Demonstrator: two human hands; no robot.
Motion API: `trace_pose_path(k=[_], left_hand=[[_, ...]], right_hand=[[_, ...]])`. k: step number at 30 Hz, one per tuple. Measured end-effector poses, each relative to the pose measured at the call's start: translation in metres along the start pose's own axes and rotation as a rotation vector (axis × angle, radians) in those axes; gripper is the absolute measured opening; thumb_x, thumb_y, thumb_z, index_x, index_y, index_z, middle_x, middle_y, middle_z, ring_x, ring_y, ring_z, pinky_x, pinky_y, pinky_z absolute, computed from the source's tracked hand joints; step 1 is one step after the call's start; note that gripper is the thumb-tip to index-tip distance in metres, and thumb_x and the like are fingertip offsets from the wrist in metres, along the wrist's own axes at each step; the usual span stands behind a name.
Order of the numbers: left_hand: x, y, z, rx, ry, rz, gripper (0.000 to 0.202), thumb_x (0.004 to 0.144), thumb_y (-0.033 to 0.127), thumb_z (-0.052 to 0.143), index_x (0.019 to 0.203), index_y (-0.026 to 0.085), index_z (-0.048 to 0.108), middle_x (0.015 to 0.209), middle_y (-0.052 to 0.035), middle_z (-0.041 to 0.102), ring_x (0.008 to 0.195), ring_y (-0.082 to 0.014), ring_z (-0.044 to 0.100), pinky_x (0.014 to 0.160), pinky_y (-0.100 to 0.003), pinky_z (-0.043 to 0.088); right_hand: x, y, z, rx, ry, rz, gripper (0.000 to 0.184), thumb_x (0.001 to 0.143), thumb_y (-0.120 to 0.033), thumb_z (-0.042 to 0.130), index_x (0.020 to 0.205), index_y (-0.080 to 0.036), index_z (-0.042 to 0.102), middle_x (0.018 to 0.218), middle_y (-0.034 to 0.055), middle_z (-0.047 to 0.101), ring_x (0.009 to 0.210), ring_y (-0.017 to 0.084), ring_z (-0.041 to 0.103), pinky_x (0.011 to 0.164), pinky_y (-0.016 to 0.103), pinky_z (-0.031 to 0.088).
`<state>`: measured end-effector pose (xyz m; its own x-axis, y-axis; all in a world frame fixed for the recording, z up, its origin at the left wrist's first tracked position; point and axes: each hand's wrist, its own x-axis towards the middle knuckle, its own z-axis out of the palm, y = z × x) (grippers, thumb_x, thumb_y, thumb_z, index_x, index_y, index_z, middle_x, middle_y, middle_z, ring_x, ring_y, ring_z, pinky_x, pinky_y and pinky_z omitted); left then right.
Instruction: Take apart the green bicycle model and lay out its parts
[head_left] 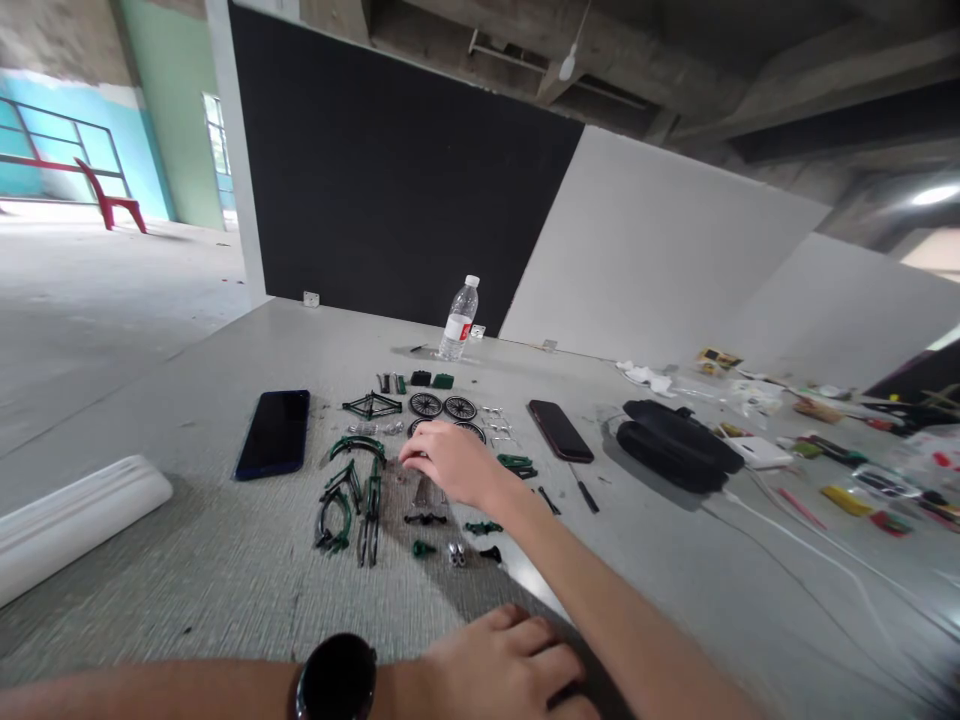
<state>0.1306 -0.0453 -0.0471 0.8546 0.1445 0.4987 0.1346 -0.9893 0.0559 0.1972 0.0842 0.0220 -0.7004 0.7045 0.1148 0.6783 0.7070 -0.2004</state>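
My right hand [457, 462] reaches over the middle of the laid-out parts. Its thumb and fingers come together just right of a green curved part [358, 446]; anything between them is too small to make out. Partly behind this hand are black spoked wheels [425, 405]. Green-and-black frame pieces [370, 512] lie to its left, with a small frame [373, 405] farther back. Nearer me are a black bar-shaped part [425, 519], a green knob-like piece [423, 548] and small silver parts [457, 554]. My left hand [510, 665], below a wristwatch, rests curled at the near edge, its fingertips hidden.
A phone [273, 434] lies left of the parts, another [560, 431] right, near a screwdriver [586, 494]. Behind stands a water bottle [458, 320]. A black case [675, 447], cables and clutter occupy the right side. A white long object [82, 520] is at left.
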Motion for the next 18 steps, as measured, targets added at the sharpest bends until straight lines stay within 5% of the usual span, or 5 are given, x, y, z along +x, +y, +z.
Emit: trace_pose_path(k=[9, 18], left_hand=[[-0.001, 0.001, 0.002, 0.001, -0.002, -0.001, 0.017, 0.102, 0.036, 0.055, 0.103, 0.02, 0.058, 0.108, 0.0007, 0.064, 0.094, -0.0183, 0.057, 0.073, -0.033, 0.041], [-0.001, 0.0, 0.003, -0.016, 0.007, -0.001, 0.022, 0.103, 0.04, 0.052, 0.106, 0.02, 0.059, 0.111, -0.0008, 0.064, 0.1, -0.0182, 0.058, 0.076, -0.031, 0.042]], right_hand=[[-0.011, 0.007, 0.011, -0.151, -0.012, -0.038, 0.045, 0.093, -0.004, 0.044, 0.122, -0.025, 0.07, 0.124, 0.0068, 0.066, 0.109, 0.025, 0.053, 0.095, 0.042, 0.043], [-0.011, 0.002, 0.009, -0.194, 0.003, -0.035, 0.05, 0.091, -0.001, 0.04, 0.126, -0.024, 0.068, 0.125, 0.0102, 0.06, 0.113, 0.026, 0.051, 0.098, 0.044, 0.042]])
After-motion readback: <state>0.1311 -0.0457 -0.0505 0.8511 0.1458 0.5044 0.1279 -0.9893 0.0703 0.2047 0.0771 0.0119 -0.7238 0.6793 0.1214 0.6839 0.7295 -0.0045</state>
